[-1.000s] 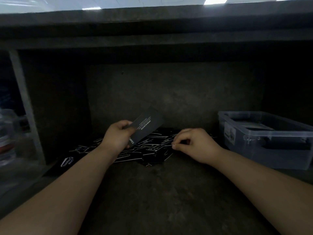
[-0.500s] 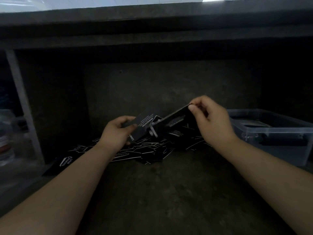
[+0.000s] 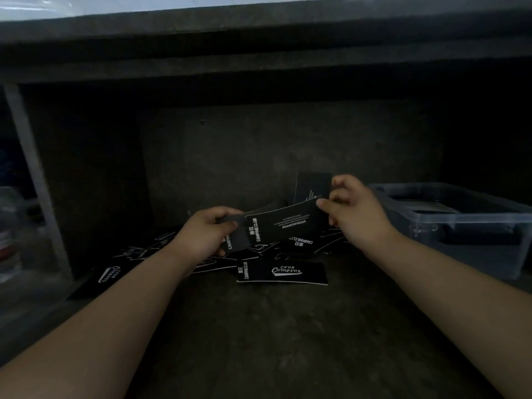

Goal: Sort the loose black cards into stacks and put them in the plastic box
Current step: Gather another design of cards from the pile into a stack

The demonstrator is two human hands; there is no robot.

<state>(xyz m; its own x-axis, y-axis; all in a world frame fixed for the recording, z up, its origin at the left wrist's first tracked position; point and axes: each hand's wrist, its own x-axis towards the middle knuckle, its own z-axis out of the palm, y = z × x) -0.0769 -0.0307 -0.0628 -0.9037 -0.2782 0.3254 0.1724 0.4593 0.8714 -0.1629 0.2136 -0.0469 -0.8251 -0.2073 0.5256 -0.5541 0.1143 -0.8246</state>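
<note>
Tabletop (image 3: 273,341) of dark, mottled concrete ran broad in front of the pile of loose black cards (image 3: 299,245), giving the arms open room on that side. Behind the pile a back wall (image 3: 273,154) closed the space, and a heavy slab (image 3: 259,61) overhung it. Near the pile's right edge stood the clear plastic box (image 3: 475,218). Over the pile the left hand (image 3: 201,234) curled round a black card (image 3: 237,241) lettered "CAMPING" in white. The right hand (image 3: 354,211) pinched the end of a second card (image 3: 285,224) that overlapped the first. A third card (image 3: 312,187) stood upright at its fingers. The pile's cards lay overlapped at odd angles, white-edged.
</note>
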